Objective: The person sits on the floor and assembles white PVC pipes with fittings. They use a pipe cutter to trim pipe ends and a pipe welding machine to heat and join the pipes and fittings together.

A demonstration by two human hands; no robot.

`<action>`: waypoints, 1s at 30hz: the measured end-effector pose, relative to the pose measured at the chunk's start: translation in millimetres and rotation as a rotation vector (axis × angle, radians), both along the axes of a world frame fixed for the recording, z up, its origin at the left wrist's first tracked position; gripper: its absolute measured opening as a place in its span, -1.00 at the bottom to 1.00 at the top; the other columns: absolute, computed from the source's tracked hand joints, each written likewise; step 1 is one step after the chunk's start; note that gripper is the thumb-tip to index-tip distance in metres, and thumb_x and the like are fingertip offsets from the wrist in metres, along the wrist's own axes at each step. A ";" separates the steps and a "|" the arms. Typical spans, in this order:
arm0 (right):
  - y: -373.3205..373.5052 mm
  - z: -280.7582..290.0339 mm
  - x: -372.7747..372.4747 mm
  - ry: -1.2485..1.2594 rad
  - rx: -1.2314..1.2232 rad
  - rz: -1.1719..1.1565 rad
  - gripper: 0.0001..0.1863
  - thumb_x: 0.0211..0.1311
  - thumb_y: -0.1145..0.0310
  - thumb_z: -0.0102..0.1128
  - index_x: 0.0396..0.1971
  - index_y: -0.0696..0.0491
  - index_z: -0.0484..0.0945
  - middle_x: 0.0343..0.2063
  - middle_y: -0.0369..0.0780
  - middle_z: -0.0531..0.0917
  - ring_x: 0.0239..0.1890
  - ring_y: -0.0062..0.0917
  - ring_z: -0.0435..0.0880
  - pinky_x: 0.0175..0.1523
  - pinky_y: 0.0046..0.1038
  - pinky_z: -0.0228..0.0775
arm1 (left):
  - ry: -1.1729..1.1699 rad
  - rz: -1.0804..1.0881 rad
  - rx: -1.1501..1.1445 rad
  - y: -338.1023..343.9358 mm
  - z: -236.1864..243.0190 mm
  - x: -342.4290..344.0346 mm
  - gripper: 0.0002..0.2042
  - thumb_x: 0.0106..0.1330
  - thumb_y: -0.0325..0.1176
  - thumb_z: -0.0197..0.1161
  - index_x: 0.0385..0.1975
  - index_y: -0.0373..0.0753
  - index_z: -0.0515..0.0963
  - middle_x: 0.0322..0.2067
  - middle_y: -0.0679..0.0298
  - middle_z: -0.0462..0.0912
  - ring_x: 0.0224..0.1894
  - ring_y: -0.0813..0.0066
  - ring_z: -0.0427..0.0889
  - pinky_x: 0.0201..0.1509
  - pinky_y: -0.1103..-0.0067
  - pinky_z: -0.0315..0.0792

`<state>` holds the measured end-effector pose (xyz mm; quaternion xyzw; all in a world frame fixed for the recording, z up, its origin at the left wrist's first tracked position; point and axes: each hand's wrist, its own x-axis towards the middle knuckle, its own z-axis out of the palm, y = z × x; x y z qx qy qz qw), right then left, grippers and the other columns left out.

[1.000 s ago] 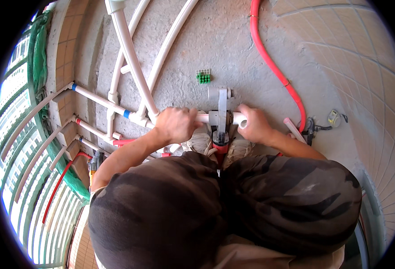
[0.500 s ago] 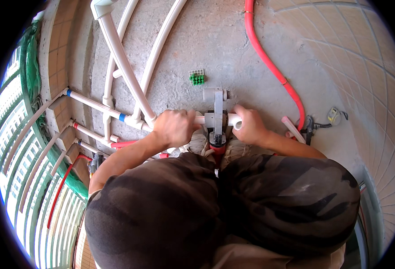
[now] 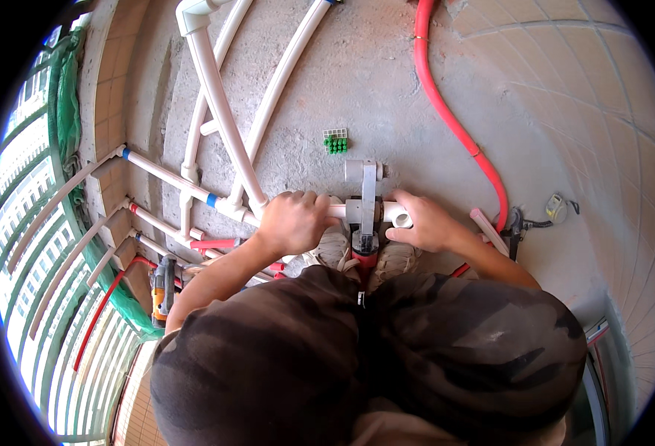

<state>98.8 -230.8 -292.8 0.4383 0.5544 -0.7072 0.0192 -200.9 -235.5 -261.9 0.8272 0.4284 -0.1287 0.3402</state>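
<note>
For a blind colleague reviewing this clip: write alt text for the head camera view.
Seen from above, a crouching person presses a white pipe with the left hand and a white fitting with the right hand into a pipe welding tool on a concrete floor. White pipes run at left, a red hose curves at right.

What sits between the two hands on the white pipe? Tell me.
In the head view, a grey pipe-welding tool stands between the left hand and right hand, with the white pipe entering it.

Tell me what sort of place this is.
Probably a building site, on an unfinished balcony: bare concrete floor, loose white plastic pipes, a red hose, and green netting along the railing.
</note>
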 end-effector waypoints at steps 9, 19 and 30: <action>3.3 -8.1 -2.0 -0.084 -0.030 -0.010 -0.57 -0.11 0.23 0.35 -0.38 0.31 0.52 -0.37 0.16 0.66 -0.28 0.00 0.68 -0.14 -0.13 0.48 | -0.441 1.362 -0.416 4.7 -4.4 -66.1 -0.50 0.12 -0.30 0.57 0.00 -0.39 0.53 -0.26 0.14 0.58 -0.20 0.40 0.54 -0.15 0.50 0.43; -18.7 -12.3 -11.2 -0.055 -0.173 -0.262 -0.62 -0.22 0.41 0.30 -0.34 0.34 0.55 -0.55 -0.06 0.61 -0.46 -0.46 0.54 -0.29 -0.31 0.44 | -0.903 1.408 -0.515 -10.4 -38.1 -63.5 -0.91 -0.06 -0.66 0.27 -0.66 -0.36 0.51 -0.53 0.16 0.57 -0.49 0.46 0.47 -0.37 0.55 0.34; -16.1 -10.4 -11.6 -0.092 -0.151 -0.176 -0.57 -0.19 0.42 0.32 -0.24 0.32 0.55 -0.48 -0.06 0.64 -0.41 -0.46 0.57 -0.24 -0.33 0.47 | -0.805 1.460 -0.442 -12.9 -32.5 -59.0 -0.93 -0.05 -0.53 0.22 -0.67 -0.36 0.48 -0.53 0.12 0.56 -0.50 0.44 0.45 -0.38 0.54 0.32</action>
